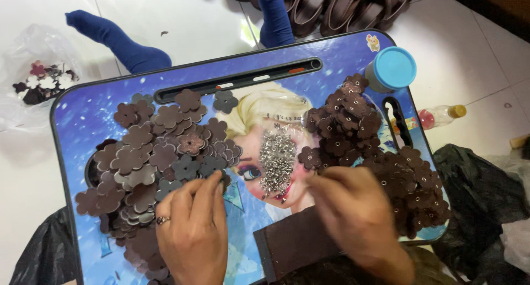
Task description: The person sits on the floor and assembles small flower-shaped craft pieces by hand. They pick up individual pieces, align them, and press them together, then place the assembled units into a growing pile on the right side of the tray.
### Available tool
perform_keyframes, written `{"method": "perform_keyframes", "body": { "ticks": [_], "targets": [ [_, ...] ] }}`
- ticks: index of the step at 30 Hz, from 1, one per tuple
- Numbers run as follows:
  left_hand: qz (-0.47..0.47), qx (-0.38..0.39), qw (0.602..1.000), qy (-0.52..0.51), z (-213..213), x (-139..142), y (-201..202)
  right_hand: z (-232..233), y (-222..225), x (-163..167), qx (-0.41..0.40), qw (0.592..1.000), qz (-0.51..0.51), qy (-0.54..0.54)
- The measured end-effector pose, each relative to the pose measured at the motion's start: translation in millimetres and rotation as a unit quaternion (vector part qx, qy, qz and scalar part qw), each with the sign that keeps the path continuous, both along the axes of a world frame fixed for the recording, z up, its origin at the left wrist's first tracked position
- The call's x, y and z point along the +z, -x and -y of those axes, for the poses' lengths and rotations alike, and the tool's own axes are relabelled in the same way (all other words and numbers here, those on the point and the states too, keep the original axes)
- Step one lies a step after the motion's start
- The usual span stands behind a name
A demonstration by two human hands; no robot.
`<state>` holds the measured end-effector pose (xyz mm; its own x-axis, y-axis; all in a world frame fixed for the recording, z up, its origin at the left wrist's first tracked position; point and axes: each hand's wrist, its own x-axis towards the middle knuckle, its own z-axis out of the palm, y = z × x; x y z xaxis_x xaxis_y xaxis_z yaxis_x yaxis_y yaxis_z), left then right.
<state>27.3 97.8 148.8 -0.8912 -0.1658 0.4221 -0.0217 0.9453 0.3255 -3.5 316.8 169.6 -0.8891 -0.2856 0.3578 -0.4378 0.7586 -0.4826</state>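
Note:
My left hand (190, 227), a ring on one finger, rests on the lower edge of a pile of brown and grey flower-shaped leather pieces (152, 158) on the left of a blue printed lap tray (83, 111); its fingertips pinch at a grey flower piece. My right hand (356, 213) hovers, blurred, beside a heap of small silver rivets (276, 161) in the tray's middle, fingers curled together; what it grips I cannot make out. A second pile of brown flower pieces with rivets (381, 152) lies to the right. A dark brown leather strip (295, 243) sits under my right hand.
A blue-lidded tub (391, 68) stands at the tray's far right corner. A clear bag of flower pieces (38, 81) lies on the white tiled floor at left. Blue-socked feet (127, 45), dark sandals (331, 9), a small bottle (441, 115) and black bags (480, 208) surround the tray.

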Motion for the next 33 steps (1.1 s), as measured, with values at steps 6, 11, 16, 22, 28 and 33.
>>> {"method": "perform_keyframes", "body": {
  "ticks": [6, 11, 16, 22, 28, 33],
  "targets": [
    [-0.001, 0.045, 0.997, 0.068, 9, 5, 11, 55, 12, -11, 0.097, 0.995, -0.022, -0.011],
    [0.019, 0.034, 0.998, 0.051, 11, 5, 19, 75, 19, -16, 0.076, 0.995, -0.048, -0.042],
    [0.041, 0.027, 0.999, 0.016, 11, 6, 21, 78, 21, -22, 0.073, 0.996, -0.041, -0.04],
    [0.003, 0.018, 0.998, -0.063, 13, 4, 14, 77, 17, -22, 0.072, 0.997, -0.04, -0.005],
    [0.041, 0.043, 0.936, -0.347, 10, -4, -10, 71, 15, -22, 0.082, 0.997, -0.009, -0.009],
    [0.042, 0.005, 0.864, -0.501, 11, -18, -29, 68, 13, -20, 0.092, 0.995, -0.008, 0.033]
  ]
}}
